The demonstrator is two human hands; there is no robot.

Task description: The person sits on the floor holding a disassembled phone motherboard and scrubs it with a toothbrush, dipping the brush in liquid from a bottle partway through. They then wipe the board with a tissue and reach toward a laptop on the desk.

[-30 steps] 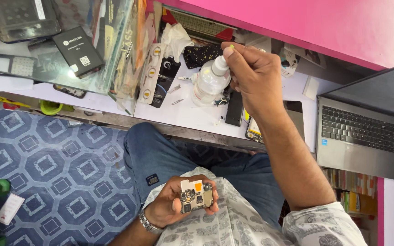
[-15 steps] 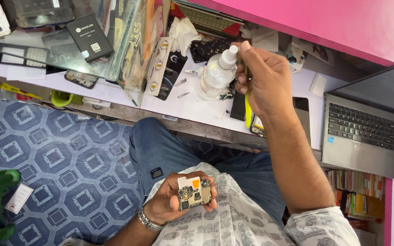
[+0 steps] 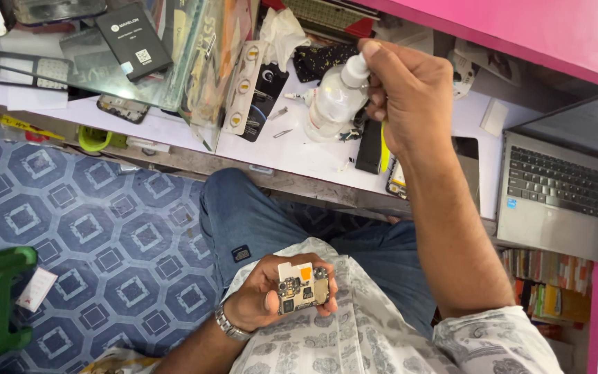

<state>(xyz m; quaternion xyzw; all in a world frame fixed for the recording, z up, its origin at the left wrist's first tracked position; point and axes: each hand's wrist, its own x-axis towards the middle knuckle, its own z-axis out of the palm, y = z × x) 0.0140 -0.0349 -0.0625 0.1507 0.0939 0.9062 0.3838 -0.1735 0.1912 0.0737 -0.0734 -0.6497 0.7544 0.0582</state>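
Left hand (image 3: pixel 264 301) closed around a small green phone circuit board with an orange patch (image 3: pixel 301 287), held flat above the lap, gripped by its edges. Right hand (image 3: pixel 410 93) pinches the white nozzle cap of a small translucent plastic squeeze bottle (image 3: pixel 333 104) standing on the cluttered white worktop (image 3: pixel 299 156), beside a grey open laptop (image 3: pixel 562 187). The board looks light, stiff and fragile, best held by its rim; the bottle looks light and soft-walled, best gripped low on its body.
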